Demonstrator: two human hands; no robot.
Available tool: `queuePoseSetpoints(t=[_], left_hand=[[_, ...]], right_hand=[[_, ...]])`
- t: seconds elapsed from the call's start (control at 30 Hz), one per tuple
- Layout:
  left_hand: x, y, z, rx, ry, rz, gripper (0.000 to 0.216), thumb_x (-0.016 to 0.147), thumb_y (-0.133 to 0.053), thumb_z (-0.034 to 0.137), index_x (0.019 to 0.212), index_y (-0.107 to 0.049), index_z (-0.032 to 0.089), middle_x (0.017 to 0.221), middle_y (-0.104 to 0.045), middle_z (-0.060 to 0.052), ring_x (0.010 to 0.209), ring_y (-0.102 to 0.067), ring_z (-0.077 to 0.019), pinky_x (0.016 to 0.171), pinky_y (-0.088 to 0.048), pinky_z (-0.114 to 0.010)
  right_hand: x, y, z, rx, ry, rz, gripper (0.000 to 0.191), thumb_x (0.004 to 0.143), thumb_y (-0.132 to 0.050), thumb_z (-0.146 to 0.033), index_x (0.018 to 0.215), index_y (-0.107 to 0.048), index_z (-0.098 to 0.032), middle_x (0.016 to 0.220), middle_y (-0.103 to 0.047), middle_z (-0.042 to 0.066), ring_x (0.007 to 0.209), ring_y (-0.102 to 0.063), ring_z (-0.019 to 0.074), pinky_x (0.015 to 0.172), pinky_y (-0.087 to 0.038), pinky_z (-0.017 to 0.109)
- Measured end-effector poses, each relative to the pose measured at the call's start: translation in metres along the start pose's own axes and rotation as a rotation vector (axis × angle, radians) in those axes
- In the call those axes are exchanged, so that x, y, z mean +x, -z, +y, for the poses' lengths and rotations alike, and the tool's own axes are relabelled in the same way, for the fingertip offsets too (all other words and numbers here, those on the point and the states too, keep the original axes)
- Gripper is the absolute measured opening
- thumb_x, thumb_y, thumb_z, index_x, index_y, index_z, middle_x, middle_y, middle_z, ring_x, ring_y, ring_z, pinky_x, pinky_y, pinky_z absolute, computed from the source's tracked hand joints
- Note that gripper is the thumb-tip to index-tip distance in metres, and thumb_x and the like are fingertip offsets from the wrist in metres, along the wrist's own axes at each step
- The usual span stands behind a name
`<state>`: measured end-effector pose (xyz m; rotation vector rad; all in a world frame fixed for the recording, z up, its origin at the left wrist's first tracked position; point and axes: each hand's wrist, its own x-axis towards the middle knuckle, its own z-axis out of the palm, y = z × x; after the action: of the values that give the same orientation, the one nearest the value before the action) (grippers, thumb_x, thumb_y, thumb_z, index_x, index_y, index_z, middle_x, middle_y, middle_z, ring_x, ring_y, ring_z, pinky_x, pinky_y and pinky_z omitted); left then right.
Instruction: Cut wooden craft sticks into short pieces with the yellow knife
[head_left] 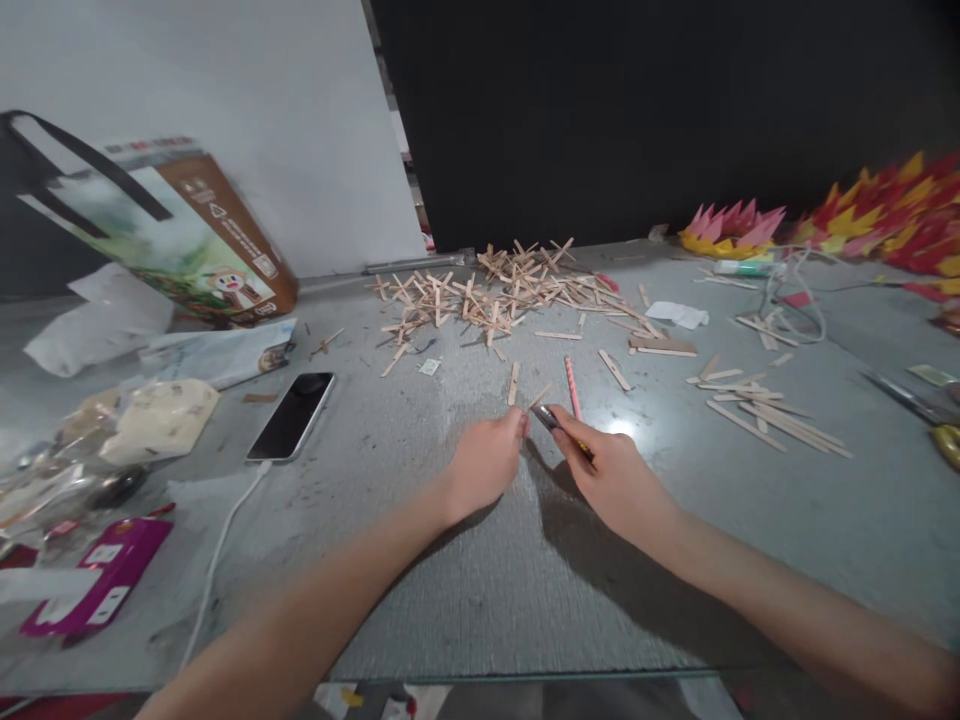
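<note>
My left hand (486,458) rests on the grey table with its fingers curled, pinching one end of a small wooden craft stick (538,397). My right hand (609,470) is closed round a small dark-tipped cutting tool (547,417) whose tip meets the same stick. A pink pencil (573,388) lies just beyond my right hand. Another loose stick (514,382) lies just past my left fingers. A big pile of crossed wooden sticks (495,290) covers the far middle of the table.
A phone (292,414) on a white cable lies at the left, near plastic bags (142,425) and a tipped carton bag (187,235). A magenta box (97,585) sits near left. Longer sticks (765,415), scissors (919,410) and paper flowers (885,215) lie at the right.
</note>
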<state>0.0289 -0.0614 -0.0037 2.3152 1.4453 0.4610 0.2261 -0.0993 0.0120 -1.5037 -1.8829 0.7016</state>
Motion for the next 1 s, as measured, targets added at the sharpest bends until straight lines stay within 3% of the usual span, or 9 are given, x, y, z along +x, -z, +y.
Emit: queuePoseSetpoints(t=[0.2, 0.37, 0.7, 0.9, 1.0], left_hand=[[-0.0001, 0.0001, 0.0008, -0.001, 0.013, -0.005, 0.029, 0.105, -0.032, 0.020, 0.107, -0.061, 0.019, 0.083, -0.070, -0.008, 0.070, -0.065, -0.0227, 0.068, -0.043, -0.032], [-0.0001, -0.0013, 0.0018, 0.086, 0.000, -0.017, 0.030, 0.100, -0.034, 0.011, 0.111, -0.060, 0.017, 0.088, -0.072, -0.010, 0.072, -0.067, -0.0236, 0.069, -0.044, -0.033], [0.0000, -0.0042, 0.0054, 0.233, 0.028, -0.041, 0.025, 0.099, -0.038, 0.008, 0.111, -0.058, 0.015, 0.086, -0.073, -0.008, 0.070, -0.070, -0.0219, 0.069, -0.049, -0.031], [-0.0005, -0.0045, 0.0065, 0.280, 0.015, -0.052, 0.027, 0.100, -0.037, 0.009, 0.113, -0.059, 0.015, 0.082, -0.073, -0.008, 0.071, -0.071, -0.0222, 0.068, -0.049, -0.031], [-0.0001, -0.0041, 0.0077, 0.288, 0.022, -0.060, 0.026, 0.101, -0.037, 0.010, 0.113, -0.060, 0.014, 0.083, -0.073, -0.008, 0.072, -0.072, -0.0218, 0.069, -0.050, -0.030]], right_hand=[[-0.0013, -0.0026, 0.0033, -0.087, 0.024, 0.021, 0.050, 0.102, -0.045, -0.037, 0.142, -0.067, -0.017, 0.053, -0.055, -0.001, 0.041, -0.034, 0.0121, 0.048, -0.028, 0.026], [-0.0019, -0.0064, 0.0050, -0.110, 0.026, 0.023, 0.050, 0.102, -0.045, -0.035, 0.143, -0.066, -0.016, 0.053, -0.056, 0.000, 0.040, -0.034, 0.0118, 0.047, -0.028, 0.026], [0.0010, -0.0100, 0.0085, 0.003, 0.009, -0.010, 0.047, 0.102, -0.046, -0.038, 0.137, -0.069, -0.015, 0.067, -0.069, 0.002, 0.047, -0.046, 0.0121, 0.051, -0.039, 0.024], [0.0058, -0.0092, 0.0079, 0.067, 0.028, -0.021, 0.045, 0.102, -0.047, -0.037, 0.132, -0.072, -0.015, 0.094, -0.079, 0.008, 0.063, -0.064, 0.0167, 0.064, -0.051, 0.028], [0.0069, -0.0083, 0.0052, 0.108, 0.012, -0.065, 0.045, 0.102, -0.046, -0.037, 0.132, -0.072, -0.015, 0.089, -0.078, 0.007, 0.063, -0.065, 0.0179, 0.062, -0.051, 0.029]])
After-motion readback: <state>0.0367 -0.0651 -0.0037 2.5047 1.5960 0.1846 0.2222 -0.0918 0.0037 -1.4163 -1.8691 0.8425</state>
